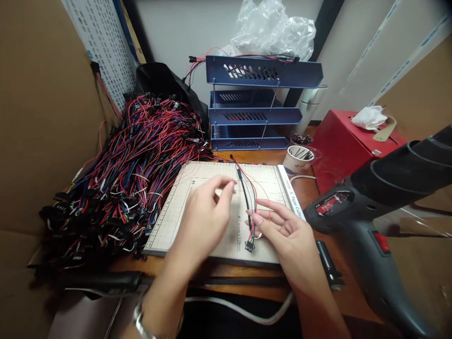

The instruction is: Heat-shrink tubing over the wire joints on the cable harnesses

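A short wire harness [247, 197] of red, black and green leads lies on a gridded paper-cutter board [183, 212], its black connector [249, 246] towards me. My right hand [287, 228] rests on the board's right side, fingers stretched left, pinching the harness just above the connector. My left hand [208, 212] hovers over the middle of the board. Its thumb and fingertips are drawn together just left of the harness's black sleeve. Blur hides whether anything small sits between them.
A big heap of similar harnesses [130, 174] fills the left. Behind the board stand a blue three-tier tray [257, 113], a paper cup [297, 159] of small black parts and a red box [339, 141]. A black heat gun [370, 212] lies at right.
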`<state>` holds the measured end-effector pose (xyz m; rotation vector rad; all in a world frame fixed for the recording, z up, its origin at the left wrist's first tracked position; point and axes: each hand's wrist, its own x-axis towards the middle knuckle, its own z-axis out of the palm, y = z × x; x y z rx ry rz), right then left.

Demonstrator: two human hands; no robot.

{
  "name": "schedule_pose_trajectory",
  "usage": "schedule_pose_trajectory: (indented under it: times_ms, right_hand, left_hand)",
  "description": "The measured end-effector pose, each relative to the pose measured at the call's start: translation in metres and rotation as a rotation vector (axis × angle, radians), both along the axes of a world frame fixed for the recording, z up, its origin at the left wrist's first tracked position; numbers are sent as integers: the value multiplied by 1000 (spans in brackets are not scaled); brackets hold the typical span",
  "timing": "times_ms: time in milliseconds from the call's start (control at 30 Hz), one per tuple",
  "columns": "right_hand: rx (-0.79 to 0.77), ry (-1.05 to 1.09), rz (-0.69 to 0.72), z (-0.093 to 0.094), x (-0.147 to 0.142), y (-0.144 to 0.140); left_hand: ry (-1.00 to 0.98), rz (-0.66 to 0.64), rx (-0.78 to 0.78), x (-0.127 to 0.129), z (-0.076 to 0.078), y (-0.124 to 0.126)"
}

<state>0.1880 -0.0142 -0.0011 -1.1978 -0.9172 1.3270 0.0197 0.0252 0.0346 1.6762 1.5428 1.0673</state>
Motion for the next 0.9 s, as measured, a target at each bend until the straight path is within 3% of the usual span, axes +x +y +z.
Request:
schedule_pose_trajectory:
  times_ms: [133, 233, 333, 467, 667, 900]
  right_hand:
    - [78, 45, 27, 4, -2, -3]
    - [106, 58, 80, 7, -7, -5]
    - [108, 53, 117, 8, -13, -5]
    - [194, -31, 45, 8, -14, -6]
    - [118, -31, 162, 11, -10, -5]
    - [271, -129, 181, 6, -7, -9]
  left_hand:
    - [-205, -89, -113, 4, -20, -56]
    - [-277, -111, -121, 7, -31, -74]
    - [-298, -49, -33, 8, -34, -75]
    - [-315, -2, 26, 8, -33, -71]
    - [-300, -78, -4, 7, -36, -71]
    - [-356, 6, 4, 15, -42, -68]
